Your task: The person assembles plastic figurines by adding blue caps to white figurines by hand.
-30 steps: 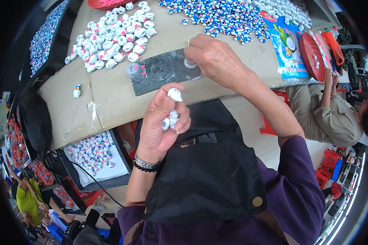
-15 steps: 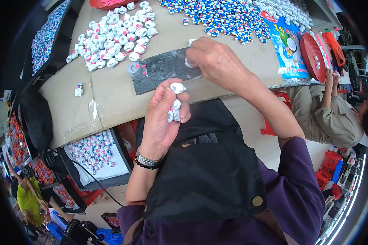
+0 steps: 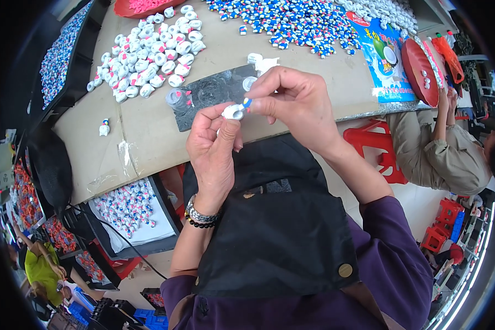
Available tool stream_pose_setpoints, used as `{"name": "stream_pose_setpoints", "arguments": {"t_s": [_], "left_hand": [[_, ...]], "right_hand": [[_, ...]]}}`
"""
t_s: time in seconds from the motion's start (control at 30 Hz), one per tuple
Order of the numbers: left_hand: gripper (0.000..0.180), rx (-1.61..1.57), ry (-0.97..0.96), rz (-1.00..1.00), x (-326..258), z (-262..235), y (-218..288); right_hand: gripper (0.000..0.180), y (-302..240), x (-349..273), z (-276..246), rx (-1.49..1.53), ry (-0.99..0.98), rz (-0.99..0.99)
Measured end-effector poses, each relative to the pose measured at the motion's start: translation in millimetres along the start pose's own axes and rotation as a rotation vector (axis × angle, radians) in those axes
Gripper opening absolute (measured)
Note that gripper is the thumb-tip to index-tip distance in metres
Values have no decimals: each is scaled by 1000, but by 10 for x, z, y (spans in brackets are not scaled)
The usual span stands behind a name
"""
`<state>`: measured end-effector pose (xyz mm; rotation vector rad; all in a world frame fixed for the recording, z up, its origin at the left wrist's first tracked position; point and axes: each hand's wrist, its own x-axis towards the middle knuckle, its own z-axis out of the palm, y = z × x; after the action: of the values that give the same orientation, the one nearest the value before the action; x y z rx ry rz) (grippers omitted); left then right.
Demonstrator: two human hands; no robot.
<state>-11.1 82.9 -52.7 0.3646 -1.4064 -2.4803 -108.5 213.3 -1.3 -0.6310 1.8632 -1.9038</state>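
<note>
Assembly of a small part, seen from above. The left hand [image 3: 212, 151] holds a small white cap [image 3: 234, 112] in a fingertip pinch, raised above the near edge of the desk [image 3: 148, 132]. The right hand [image 3: 297, 104] meets it from the right, its thumb and forefinger pinching a tiny blue piece [image 3: 247, 103] that touches the cap's rim. Both grips are pressed together on their parts.

The cap looks light, rigid and smooth, probably moulded plastic; it is likely to slip or roll if pinched on its curved wall alone, so a hold across opposite sides of the rim seems soundest. The blue piece is smaller still and easily dropped.

A dark mat [image 3: 214, 93] lies just beyond the hands; a heap of white caps [image 3: 148, 55] lies toward the far left corner, and blue-and-white pieces [image 3: 291, 22] along the far edge.
</note>
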Motion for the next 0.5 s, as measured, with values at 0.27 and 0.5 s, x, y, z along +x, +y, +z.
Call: {"name": "stream_pose_setpoints", "arguments": {"t_s": [0.27, 0.5], "left_hand": [[27, 183, 38, 121, -60, -43, -22], [24, 579, 18, 369, -80, -58, 61]], "right_hand": [[8, -1, -82, 62, -320, -19, -204], [13, 16, -171, 70, -473, 16, -473]]}}
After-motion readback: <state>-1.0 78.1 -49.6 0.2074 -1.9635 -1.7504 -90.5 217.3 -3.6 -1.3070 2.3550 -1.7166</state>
